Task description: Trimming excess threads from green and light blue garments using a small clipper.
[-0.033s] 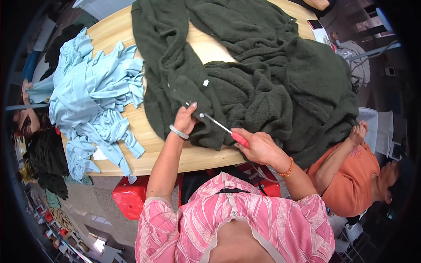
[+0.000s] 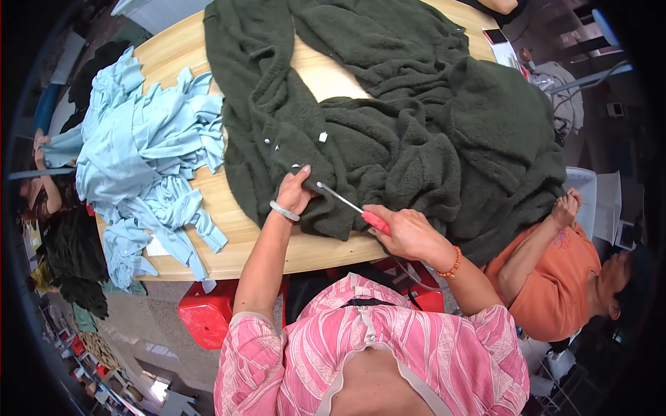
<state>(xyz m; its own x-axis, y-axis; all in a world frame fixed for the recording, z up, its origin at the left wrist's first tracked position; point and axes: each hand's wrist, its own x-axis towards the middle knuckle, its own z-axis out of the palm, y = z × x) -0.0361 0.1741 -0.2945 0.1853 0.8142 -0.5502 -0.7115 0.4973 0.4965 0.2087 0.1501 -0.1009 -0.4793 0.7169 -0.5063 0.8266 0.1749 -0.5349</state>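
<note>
Dark green fleece garments point(image 2: 402, 149) spread over the table in thick folds. My left hand point(image 2: 295, 192), with a pale bangle at its wrist, pinches the near left part of the fleece between thumb and fingers. In my right hand point(image 2: 409, 232) is a tool with a red handle point(image 2: 375, 222) and a long thin metal shaft point(image 2: 340, 197), rather like a screwdriver. Its tip meets the fleece just right of my left thumb; detail there is too small to make out. A white piece point(image 2: 322, 137) and a small shiny stud point(image 2: 267, 141) sit on the fleece farther up.
Light blue garments point(image 2: 142, 142) are heaped at the left of the wooden table point(image 2: 257, 243). A person in an orange top point(image 2: 555, 277) sits at the right beside a pale bin point(image 2: 583, 187). Red stools point(image 2: 205, 315) stand below the near edge. A phone point(image 2: 495, 36) lies far right.
The tool has shifted very slightly left and down with my right hand. The fleece around my left hand has moved a little. My left hand keeps its pinch.
</note>
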